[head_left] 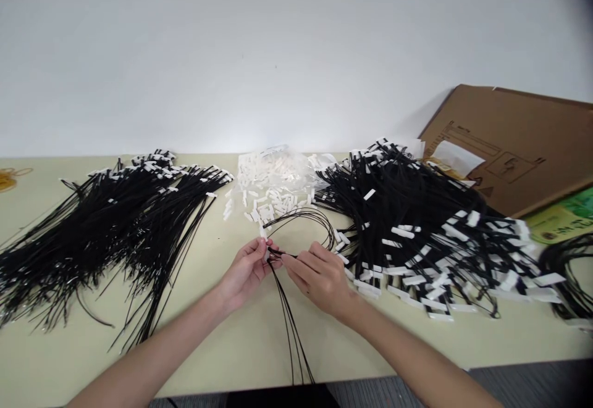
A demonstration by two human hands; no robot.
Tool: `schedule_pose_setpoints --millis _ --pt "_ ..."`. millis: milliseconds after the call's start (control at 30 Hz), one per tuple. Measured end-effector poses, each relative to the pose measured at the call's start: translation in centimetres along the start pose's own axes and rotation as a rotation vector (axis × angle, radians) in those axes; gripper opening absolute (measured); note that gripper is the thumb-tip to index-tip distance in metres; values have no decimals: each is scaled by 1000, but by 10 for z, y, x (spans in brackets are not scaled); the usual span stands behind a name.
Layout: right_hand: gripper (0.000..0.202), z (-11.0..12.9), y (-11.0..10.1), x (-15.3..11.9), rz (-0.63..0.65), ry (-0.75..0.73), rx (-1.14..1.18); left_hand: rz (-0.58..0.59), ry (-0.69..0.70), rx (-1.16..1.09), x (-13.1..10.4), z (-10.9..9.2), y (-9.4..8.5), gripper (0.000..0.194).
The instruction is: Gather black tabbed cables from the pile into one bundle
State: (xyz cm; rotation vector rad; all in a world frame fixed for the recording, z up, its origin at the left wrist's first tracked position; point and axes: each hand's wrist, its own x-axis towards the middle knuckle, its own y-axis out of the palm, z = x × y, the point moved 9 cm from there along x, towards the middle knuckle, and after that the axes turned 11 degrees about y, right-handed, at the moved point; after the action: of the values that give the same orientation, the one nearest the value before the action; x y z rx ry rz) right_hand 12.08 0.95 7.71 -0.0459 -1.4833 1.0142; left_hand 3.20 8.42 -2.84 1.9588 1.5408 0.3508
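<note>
In the middle of the table, my left hand [248, 269] pinches a small white plastic connector [262, 231] between thumb and fingers. Several thin black wires [290, 321] meet at this connector; part of them curves in a loop behind my hands, and their other ends hang down toward the table's front edge. My right hand [319, 275] is closed on the black wires close to the connector, its fingertips almost touching my left fingers. What lies exactly between the fingertips is partly hidden.
A large bundle of black wires with white ends [139, 210] lies at left. Another heap with white tags [407, 210] spreads at right. Loose white connectors [278, 201] and a clear plastic bag [282, 164] lie behind my hands. A cardboard box [514, 142] leans at back right.
</note>
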Motion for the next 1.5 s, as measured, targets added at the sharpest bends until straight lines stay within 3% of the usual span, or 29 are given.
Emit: schedule_pose_setpoints --millis 167,533,1500 --pt "4 -10 -6 2 -24 99 25 53 63 102 -1 -5 4 14" --pt "14 -15 3 3 91 146 -6 121 113 269 -4 -5 12 17" --pt "21 -17 4 5 117 196 79 204 149 353 -5 -5 18 20"
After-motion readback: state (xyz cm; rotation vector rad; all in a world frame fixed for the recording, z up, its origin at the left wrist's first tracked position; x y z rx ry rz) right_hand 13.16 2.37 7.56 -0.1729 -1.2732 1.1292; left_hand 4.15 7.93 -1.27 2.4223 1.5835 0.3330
